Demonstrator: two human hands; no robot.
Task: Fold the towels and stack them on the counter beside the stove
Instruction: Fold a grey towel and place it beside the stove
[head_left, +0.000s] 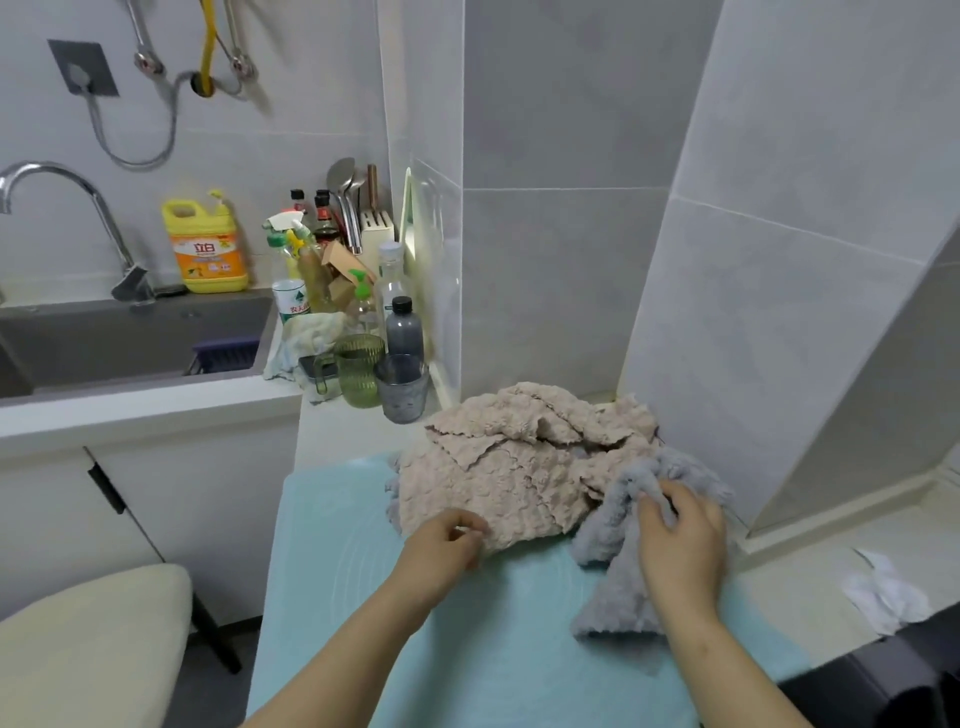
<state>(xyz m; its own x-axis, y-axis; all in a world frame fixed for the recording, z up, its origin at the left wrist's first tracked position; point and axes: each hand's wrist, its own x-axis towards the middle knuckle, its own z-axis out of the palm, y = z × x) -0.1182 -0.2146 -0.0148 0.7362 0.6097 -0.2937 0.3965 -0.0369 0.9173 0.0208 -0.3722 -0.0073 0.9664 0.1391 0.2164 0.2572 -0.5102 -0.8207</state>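
A crumpled beige towel (498, 467) lies in a heap at the back of a light blue mat (493, 639) that covers the counter. A fluffy grey towel (618, 545) lies crumpled to its right and partly under it. My left hand (447, 545) pinches the beige towel's near edge. My right hand (680, 535) grips a fold of the grey towel, with its fingers curled into the pile. Both forearms reach in from the bottom of the view.
A green cup (359, 370) and a grey cup (402, 387) stand just left of the towels, with bottles (404, 327) behind them. The sink (130, 338) is at the left. A tiled wall (779, 312) closes in on the right. White paper (883, 592) lies at the right, a cushioned stool (88, 639) at lower left.
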